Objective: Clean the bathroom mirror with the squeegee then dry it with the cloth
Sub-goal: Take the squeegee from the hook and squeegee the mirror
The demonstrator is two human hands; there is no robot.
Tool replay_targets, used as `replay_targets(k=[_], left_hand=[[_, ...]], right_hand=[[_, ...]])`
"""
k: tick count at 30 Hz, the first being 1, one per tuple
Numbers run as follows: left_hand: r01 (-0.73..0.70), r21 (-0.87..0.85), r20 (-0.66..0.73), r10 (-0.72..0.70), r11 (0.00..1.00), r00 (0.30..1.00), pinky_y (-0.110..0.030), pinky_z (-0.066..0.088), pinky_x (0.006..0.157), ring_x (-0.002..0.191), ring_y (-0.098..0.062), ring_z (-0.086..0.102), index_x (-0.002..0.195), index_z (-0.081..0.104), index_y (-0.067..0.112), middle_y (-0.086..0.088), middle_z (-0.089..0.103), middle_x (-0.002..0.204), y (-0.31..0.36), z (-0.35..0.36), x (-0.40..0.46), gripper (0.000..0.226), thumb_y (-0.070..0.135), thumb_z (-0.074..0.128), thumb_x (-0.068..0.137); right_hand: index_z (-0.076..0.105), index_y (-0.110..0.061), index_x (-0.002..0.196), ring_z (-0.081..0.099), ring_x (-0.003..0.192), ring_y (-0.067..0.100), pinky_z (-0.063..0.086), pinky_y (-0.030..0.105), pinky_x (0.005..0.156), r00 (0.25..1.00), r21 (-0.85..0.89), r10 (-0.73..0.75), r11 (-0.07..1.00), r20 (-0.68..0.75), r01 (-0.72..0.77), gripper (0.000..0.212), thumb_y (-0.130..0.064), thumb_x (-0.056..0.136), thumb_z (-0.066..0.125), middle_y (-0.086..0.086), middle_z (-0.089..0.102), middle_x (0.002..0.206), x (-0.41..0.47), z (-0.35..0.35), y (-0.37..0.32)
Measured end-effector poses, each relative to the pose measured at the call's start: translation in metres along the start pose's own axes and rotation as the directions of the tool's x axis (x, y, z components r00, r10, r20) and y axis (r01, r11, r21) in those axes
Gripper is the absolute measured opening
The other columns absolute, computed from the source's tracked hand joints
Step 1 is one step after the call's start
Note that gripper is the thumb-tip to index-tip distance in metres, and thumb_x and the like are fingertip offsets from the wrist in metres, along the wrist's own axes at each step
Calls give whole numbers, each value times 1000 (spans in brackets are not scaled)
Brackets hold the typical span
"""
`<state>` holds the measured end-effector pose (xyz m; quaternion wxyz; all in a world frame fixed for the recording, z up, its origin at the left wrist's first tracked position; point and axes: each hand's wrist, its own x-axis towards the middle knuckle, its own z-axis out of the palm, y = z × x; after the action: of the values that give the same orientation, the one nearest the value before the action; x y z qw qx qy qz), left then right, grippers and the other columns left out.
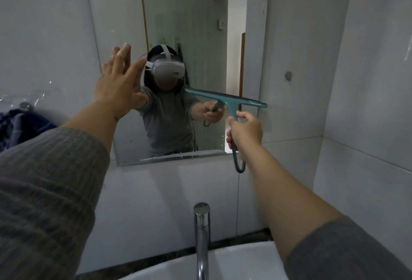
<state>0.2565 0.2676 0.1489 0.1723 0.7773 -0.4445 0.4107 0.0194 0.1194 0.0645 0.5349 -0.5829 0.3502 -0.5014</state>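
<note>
The bathroom mirror (200, 23) hangs on the white tiled wall ahead and reflects a person in a grey top. My right hand (245, 131) grips the handle of a teal squeegee (231, 100). Its blade lies tilted across the mirror's lower right part, with the right end past the mirror's edge. My left hand (119, 83) is raised with flat, spread fingers at the mirror's left edge, touching or nearly touching the glass. A dark blue cloth (20, 125) lies bunched at the far left. Streaks and droplets show near the mirror's bottom edge.
A chrome tap (201, 235) rises in front of me over the white basin (240, 262). A clear shelf (26, 98) sits on the left wall above the cloth. A round wall fitting (288, 75) is right of the mirror.
</note>
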Motion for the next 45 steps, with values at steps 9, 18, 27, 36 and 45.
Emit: replay_targets(k=[9, 18, 27, 36, 45], left_hand=[[3, 11, 28, -3, 1000, 1000, -52, 15, 116, 146, -34, -6, 149, 18, 27, -9, -7, 161, 5, -7, -1, 91, 33, 74, 77], [-22, 36, -50, 24, 999, 998, -51, 7, 118, 147, -31, -2, 148, 22, 27, -8, 4, 161, 11, -6, -32, 74, 37, 62, 87], [70, 14, 46, -71, 997, 996, -51, 2, 118, 147, -28, -10, 151, 11, 30, -5, -8, 161, 9, 24, -73, 77, 38, 57, 89], [73, -8, 41, -72, 997, 997, -55, 6, 117, 147, -31, -8, 151, 14, 29, -8, -7, 161, 35, 43, -76, 83, 38, 62, 83], [76, 14, 37, -76, 997, 996, -57, 6, 116, 147, -33, -8, 150, 12, 32, -9, -7, 161, 74, 68, -85, 87, 41, 62, 79]], right_hand=[[55, -22, 117, 53, 41, 12, 44, 23, 40, 998, 128, 57, 990, 6, -58, 23, -20, 95, 58, 13, 67, 80, -43, 49, 26], [58, -26, 105, 70, 67, 28, 60, 46, 62, 988, -111, -132, 984, 84, 141, 15, -26, 90, 60, 9, 71, 95, -91, 108, 47], [58, -24, 119, 63, 95, 37, 51, 39, 72, 857, -553, -380, 654, 349, 516, 27, -22, 93, 57, 13, 69, 104, -97, 96, 48], [55, -28, 122, 63, 92, 37, 48, 38, 68, 760, -725, -432, 288, 485, 626, 28, -23, 94, 54, 13, 68, 99, -57, 49, 30], [55, -28, 126, 61, 96, 37, 46, 37, 72, 842, -789, -410, 354, 351, 502, 33, -27, 93, 55, 13, 68, 108, -22, -11, 41]])
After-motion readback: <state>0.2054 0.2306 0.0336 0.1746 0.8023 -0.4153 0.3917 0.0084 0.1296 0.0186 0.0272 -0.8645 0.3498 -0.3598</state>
